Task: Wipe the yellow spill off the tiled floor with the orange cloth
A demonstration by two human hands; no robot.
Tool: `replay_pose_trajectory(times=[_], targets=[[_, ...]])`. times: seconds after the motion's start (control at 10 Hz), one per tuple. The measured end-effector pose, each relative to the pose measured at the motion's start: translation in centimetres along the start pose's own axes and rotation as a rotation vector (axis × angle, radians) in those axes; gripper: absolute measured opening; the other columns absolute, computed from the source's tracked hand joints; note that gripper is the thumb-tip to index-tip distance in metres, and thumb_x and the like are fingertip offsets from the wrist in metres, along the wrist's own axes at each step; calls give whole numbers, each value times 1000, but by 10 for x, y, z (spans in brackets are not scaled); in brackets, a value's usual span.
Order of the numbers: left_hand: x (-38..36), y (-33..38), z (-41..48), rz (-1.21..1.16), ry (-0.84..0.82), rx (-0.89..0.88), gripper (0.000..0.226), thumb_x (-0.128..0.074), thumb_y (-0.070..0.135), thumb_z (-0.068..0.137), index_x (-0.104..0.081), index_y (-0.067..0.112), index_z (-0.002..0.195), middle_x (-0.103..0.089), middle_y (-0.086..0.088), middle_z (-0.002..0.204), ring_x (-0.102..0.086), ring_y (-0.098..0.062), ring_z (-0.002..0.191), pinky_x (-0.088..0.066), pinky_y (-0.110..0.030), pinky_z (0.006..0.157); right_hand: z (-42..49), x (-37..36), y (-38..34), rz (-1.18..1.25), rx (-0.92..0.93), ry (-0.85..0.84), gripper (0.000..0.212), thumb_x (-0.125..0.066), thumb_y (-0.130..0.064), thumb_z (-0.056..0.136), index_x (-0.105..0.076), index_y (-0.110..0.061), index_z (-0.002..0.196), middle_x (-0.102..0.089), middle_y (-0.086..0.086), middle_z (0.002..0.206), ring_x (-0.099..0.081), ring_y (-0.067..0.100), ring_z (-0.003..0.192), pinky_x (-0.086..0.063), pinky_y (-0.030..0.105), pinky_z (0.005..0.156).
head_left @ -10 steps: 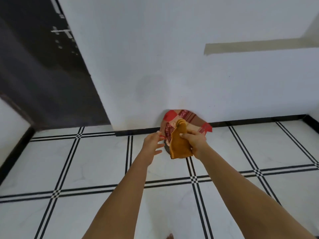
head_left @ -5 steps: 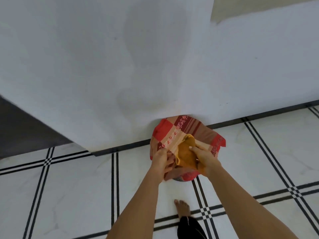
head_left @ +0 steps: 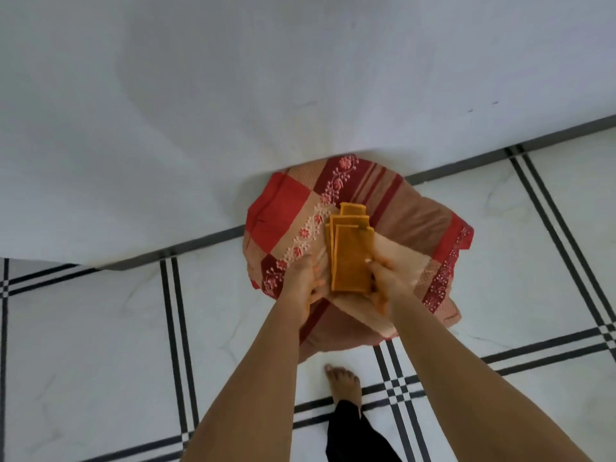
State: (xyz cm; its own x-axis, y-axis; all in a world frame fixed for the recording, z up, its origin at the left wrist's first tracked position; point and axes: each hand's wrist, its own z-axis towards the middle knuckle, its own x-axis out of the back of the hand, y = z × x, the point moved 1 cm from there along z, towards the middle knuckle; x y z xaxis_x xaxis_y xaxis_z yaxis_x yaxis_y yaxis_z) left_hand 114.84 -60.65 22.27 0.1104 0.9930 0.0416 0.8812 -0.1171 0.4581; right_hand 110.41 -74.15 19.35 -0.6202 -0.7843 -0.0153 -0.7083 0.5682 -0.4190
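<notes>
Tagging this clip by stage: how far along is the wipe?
Early. Done: nothing on the floor; no yellow spill shows in view. In hand: the right hand grips the folded orange cloth, the left hand beside it, over a red patterned cushion by the wall. Left: finding the spill and wiping.

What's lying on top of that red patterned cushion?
A folded orange cloth lies on the red cushion, with the left hand and right hand at its sides. The cushion hides the floor beneath it.
</notes>
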Motion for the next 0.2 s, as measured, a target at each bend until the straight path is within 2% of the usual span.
replay_pose_trajectory(times=[0.1,0.2], targets=[[5,-7,-12,-35,-2,48,41,-36,36,97,-43,14,132,-56,-1,114,-54,-24,105,-41,-40,92,-9,1,10,-119,24,118,43,-55,-37,90,-48,-20,129,-52,2,126,-48,32,117,-38,51,104],[14,-4,-47,-65,15,48,42,-39,36,96,-43,13,132,-58,-5,122,-57,-26,107,-42,-39,91,-53,-2,2,-242,87,173,41,-55,-38,89,-51,-18,125,-51,6,118,-48,32,109,-42,46,93]])
